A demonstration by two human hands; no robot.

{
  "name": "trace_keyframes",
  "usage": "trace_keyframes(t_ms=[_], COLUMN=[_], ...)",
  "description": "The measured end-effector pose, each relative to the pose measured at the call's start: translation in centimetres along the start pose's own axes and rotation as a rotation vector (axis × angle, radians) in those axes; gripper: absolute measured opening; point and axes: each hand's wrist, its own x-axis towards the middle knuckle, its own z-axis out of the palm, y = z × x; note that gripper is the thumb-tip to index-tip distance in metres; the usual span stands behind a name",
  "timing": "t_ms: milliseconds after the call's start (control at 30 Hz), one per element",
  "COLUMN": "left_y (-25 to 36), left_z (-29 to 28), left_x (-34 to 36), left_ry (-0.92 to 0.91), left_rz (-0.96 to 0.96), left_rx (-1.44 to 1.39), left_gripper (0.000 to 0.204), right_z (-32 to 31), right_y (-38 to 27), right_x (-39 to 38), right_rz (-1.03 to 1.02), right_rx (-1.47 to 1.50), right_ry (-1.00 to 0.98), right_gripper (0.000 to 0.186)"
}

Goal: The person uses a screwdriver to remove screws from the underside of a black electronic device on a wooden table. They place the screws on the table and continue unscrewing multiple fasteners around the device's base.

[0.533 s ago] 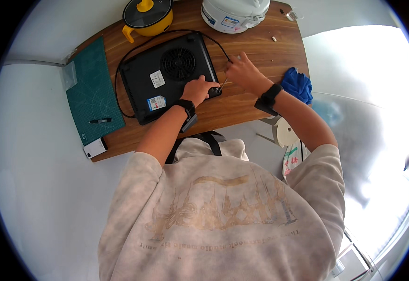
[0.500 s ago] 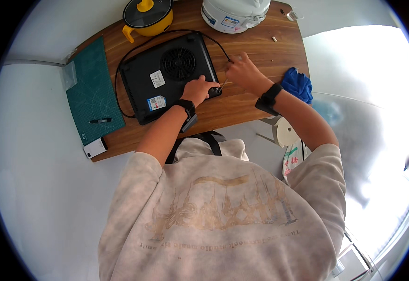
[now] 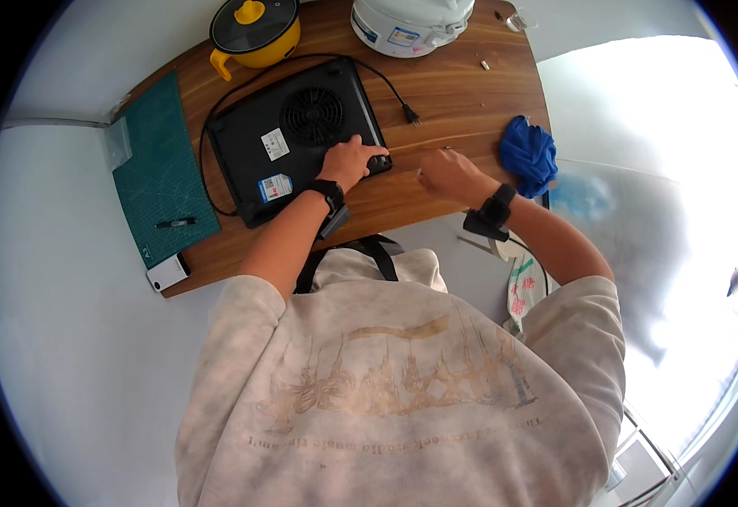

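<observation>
A black induction cooker lies with its vented underside up on the wooden table. My left hand rests on its near right corner, index finger stretched toward the edge beside a small round foot. Right of the cooker, my right hand is closed and apart from it, just over the table. A tiny dark tip shows above the knuckles; what the fingers hold is otherwise hidden. The black power cord loops round the cooker's far side and ends in a plug on the wood.
A yellow pot with a dark lid and a white rice cooker stand at the back. Left lies a green cutting mat with a pen; a small white box sits nearby. A blue cloth lies at the right edge.
My right hand has pulled away from the cooker's corner, toward me and slightly right, uncovering the plug. The thin metal shaft seen by its fingers before no longer shows. My left hand stays on the corner.
</observation>
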Motion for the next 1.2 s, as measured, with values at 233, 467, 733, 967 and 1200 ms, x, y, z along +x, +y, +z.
trace_keyframes(t_ms=[233,467,733,967,1200], left_y=[-0.3,0.1,-0.3,-0.2,-0.3], left_z=[0.1,0.1,0.3,0.2,0.4], left_x=[-0.1,-0.2,0.0,0.0,0.1], left_ry=[0.005,0.015,-0.002,-0.009,-0.015], left_rz=[-0.004,0.008,0.010,-0.003,-0.008], left_rx=[0.001,0.008,0.009,0.002,-0.005], left_gripper=[0.055,0.056,0.055,0.056,0.055], right_z=[0.1,4.1,5.0,2.4,1.1], right_y=[-3.6,-4.0,-3.1,-1.1,-0.5], right_x=[-1.1,-2.9,-6.8,-6.0,-4.7], right_rz=[0.594,0.735,0.508,0.346,0.134], right_rx=[0.931,1.581,0.491,0.020,-0.112], right_ry=[-0.335,-0.220,0.135,0.273,0.326], right_gripper=[0.030,0.033,0.022,0.025,0.021])
